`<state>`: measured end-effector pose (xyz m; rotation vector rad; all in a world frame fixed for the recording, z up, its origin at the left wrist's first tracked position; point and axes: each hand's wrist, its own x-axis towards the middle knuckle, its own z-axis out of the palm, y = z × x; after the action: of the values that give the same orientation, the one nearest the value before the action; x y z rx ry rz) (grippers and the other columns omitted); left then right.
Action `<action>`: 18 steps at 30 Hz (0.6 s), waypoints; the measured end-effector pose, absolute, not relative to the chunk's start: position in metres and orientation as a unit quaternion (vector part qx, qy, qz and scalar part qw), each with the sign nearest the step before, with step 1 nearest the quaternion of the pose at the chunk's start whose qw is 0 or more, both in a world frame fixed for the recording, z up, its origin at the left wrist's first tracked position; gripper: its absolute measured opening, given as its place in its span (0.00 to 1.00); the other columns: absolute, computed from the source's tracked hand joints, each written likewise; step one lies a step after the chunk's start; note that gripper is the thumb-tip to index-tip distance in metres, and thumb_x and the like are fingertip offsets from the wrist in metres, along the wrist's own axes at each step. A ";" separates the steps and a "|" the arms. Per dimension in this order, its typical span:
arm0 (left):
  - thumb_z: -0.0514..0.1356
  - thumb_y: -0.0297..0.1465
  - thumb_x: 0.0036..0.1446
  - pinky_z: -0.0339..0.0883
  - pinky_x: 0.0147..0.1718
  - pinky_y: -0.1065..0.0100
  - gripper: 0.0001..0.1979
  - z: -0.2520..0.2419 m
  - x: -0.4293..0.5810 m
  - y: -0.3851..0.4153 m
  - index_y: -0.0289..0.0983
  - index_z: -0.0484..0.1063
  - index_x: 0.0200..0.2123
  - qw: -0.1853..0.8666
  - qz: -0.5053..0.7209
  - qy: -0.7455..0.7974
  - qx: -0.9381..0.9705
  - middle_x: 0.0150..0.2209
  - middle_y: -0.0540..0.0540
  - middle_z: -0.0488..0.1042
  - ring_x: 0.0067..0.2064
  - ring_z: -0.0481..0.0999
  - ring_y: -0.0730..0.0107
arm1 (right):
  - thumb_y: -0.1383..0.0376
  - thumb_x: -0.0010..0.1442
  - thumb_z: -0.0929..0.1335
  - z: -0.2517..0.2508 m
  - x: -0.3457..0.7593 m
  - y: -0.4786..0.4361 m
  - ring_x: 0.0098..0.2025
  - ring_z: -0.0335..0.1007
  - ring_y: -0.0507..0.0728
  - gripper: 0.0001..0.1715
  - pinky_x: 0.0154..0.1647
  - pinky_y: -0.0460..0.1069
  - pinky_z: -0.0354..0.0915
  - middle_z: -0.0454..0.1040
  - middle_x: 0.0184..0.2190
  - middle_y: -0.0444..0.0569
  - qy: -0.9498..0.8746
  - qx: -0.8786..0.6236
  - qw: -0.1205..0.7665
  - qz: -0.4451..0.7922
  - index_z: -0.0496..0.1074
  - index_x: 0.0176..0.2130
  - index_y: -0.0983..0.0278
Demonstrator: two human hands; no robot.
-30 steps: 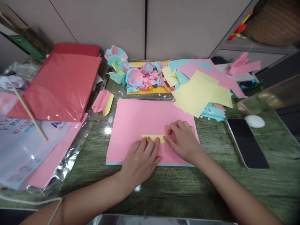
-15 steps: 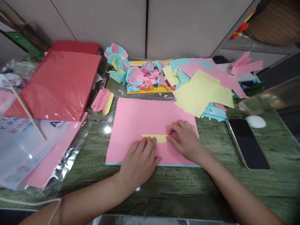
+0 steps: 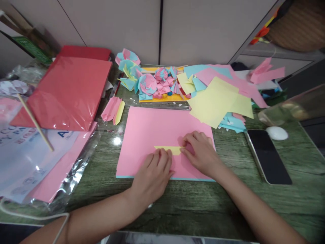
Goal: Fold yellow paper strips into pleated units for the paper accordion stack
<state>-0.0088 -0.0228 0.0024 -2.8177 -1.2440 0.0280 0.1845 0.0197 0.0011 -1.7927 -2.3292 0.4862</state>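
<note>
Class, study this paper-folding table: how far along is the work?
Done: a heap of folded pink-and-blue pieces lies at the back. In hand: left hand and right hand press a narrow yellow strip on the pink sheet. Remaining: loose yellow squares beside it lie flat, unfolded.

Left hand (image 3: 152, 173), right hand (image 3: 200, 153), palms down

There is one folded yellow strip (image 3: 169, 150) and one large pink sheet (image 3: 152, 128). The tabletop (image 3: 228, 200) also carries one phone (image 3: 267, 156), one white oval object (image 3: 276, 133) and one wooden stick (image 3: 35, 123). The loose paper pieces (image 3: 215, 101) are too heaped to count.
</note>
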 end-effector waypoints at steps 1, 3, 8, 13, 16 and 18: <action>0.45 0.32 0.62 0.59 0.44 0.56 0.22 0.002 -0.010 -0.021 0.23 0.57 0.55 0.003 -0.013 -0.406 -0.914 0.50 0.31 0.65 0.49 0.65 0.52 | 0.62 0.56 0.63 0.001 0.184 0.019 0.40 0.57 0.59 0.06 0.37 0.53 0.53 0.64 0.36 0.48 -0.781 -0.598 0.080 0.160 0.63 0.35 0.59; 0.46 0.31 0.62 0.60 0.43 0.56 0.19 0.002 -0.016 -0.012 0.27 0.61 0.52 -0.076 -0.082 -0.410 -0.905 0.48 0.34 0.67 0.47 0.66 0.54 | 0.62 0.56 0.63 0.003 0.184 0.019 0.40 0.57 0.59 0.06 0.38 0.53 0.53 0.64 0.36 0.49 -0.788 -0.591 0.080 0.154 0.64 0.37 0.59; 0.50 0.30 0.60 0.59 0.45 0.57 0.15 0.000 -0.031 0.017 0.34 0.63 0.49 -0.125 -0.157 -0.448 -0.871 0.49 0.39 0.64 0.49 0.63 0.61 | 0.63 0.58 0.61 0.007 0.186 0.018 0.41 0.57 0.59 0.08 0.41 0.54 0.52 0.65 0.38 0.50 -0.805 -0.565 0.075 0.164 0.64 0.40 0.59; 0.58 0.31 0.55 0.58 0.45 0.56 0.11 -0.003 -0.032 0.027 0.39 0.68 0.42 -0.189 -0.176 -0.464 -0.847 0.44 0.45 0.66 0.47 0.62 0.61 | 0.64 0.60 0.60 0.009 0.186 0.018 0.40 0.56 0.58 0.08 0.40 0.53 0.52 0.65 0.37 0.50 -0.833 -0.534 0.057 0.134 0.64 0.40 0.61; 0.58 0.28 0.54 0.58 0.44 0.58 0.06 -0.004 -0.031 0.027 0.39 0.69 0.37 -0.234 -0.190 -0.467 -0.831 0.41 0.47 0.67 0.46 0.62 0.63 | 0.64 0.61 0.59 0.009 0.184 0.017 0.40 0.57 0.58 0.08 0.39 0.53 0.52 0.66 0.37 0.50 -0.843 -0.525 0.046 0.108 0.64 0.39 0.62; 0.59 0.27 0.53 0.58 0.43 0.59 0.04 -0.003 -0.031 0.027 0.38 0.69 0.34 -0.267 -0.200 -0.468 -0.818 0.38 0.47 0.67 0.43 0.63 0.65 | 0.64 0.61 0.59 0.009 0.184 0.017 0.40 0.57 0.59 0.09 0.40 0.53 0.52 0.66 0.37 0.50 -0.841 -0.527 0.050 0.108 0.64 0.40 0.62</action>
<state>-0.0313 0.0273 -0.0029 -3.1277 -1.7880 -0.7641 0.1839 0.0169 0.0085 -1.6062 -2.5621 0.3281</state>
